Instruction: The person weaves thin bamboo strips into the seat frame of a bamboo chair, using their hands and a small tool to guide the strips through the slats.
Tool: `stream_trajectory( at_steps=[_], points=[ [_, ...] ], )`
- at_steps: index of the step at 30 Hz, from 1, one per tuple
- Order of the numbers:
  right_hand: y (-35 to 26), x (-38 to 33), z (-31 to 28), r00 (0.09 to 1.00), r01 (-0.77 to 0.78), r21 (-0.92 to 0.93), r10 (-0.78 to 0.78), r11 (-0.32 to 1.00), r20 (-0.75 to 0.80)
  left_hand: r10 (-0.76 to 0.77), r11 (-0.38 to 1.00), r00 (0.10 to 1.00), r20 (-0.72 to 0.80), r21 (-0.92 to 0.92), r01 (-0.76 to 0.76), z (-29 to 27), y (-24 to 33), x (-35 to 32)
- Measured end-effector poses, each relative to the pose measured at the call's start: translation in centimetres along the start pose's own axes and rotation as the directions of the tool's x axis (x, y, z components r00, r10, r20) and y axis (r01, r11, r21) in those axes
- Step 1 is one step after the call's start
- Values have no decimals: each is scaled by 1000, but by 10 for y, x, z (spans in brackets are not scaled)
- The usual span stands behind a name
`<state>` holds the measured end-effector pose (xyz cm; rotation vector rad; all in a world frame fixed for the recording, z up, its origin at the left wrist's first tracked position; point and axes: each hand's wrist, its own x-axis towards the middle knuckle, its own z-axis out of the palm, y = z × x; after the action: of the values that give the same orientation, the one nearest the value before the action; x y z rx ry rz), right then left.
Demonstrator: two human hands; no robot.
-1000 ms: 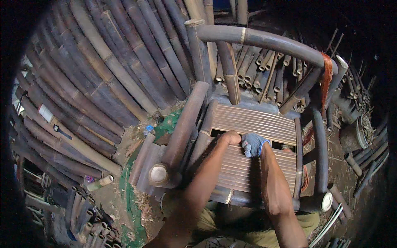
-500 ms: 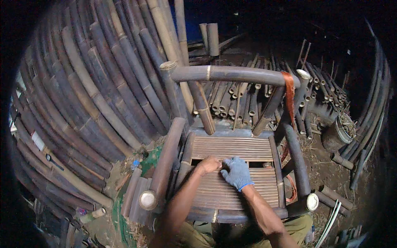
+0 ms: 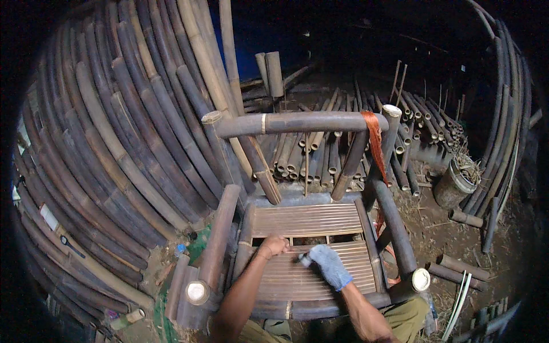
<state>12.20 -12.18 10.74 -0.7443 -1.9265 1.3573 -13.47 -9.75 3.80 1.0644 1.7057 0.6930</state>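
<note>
Bamboo slats are forming the seat (image 3: 309,220) of a chair (image 3: 297,123), and both hands are working at the gap that crosses the seat's middle. The left hand (image 3: 275,244), bare, is curling into a fist on the slats at the gap's near edge; what it is gripping, if anything, cannot be told. The right hand (image 3: 330,265), in a blue glove, is closing around a small grey tool (image 3: 305,260) whose tip is pointing toward the left hand, the two lying just beside each other. The seat is sitting between two thick dark armrests: the left armrest (image 3: 220,237) is ending in a pale cut end near the left forearm, and the right armrest (image 3: 394,228) is ending in a similar round end beside the right forearm. Behind the seat, two slanted posts are holding up a horizontal back rail, and an orange strip (image 3: 376,140) is hanging from the rail's right end down along the right post. The chair is standing on dirt ground (image 3: 434,228) strewn with scraps. Left of it, long dark poles (image 3: 114,143) are leaning in a dense curved bank. Behind the back rail, short cut tubes (image 3: 320,163) are lying stacked with their open ends facing forward. To the right, a round bin (image 3: 454,183) is holding dry trimmings, with more poles arching past it.
</note>
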Motion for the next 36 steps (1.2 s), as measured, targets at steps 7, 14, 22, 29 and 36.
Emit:
stream_trajectory(
  at_steps=[7, 14, 22, 29, 36],
  points=[
    [-101, -102, -95, 936, 47, -906, -336, 420, -107, 784, 554, 615, -90, 550, -625, 42, 25, -71],
    [-81, -46, -92, 771, -328, 379, 477, 865, -421, 980, 106, 153, 125, 318, -942, 135, 78, -202],
    [-55, 30, 22, 754, -656, 313, 617, 687, 226, 995, 6, 14, 98, 81, -997, 154, 94, -289],
    [-84, -141, -60, 928, -314, -145, 336, 938, 160, 986, 78, 66, -156, 72, -994, 112, 125, -287],
    [-78, -497, -302, 666, -509, -151, 276, 848, -693, 971, 228, 230, -74, -23, -973, 105, 145, -289]
  ],
)
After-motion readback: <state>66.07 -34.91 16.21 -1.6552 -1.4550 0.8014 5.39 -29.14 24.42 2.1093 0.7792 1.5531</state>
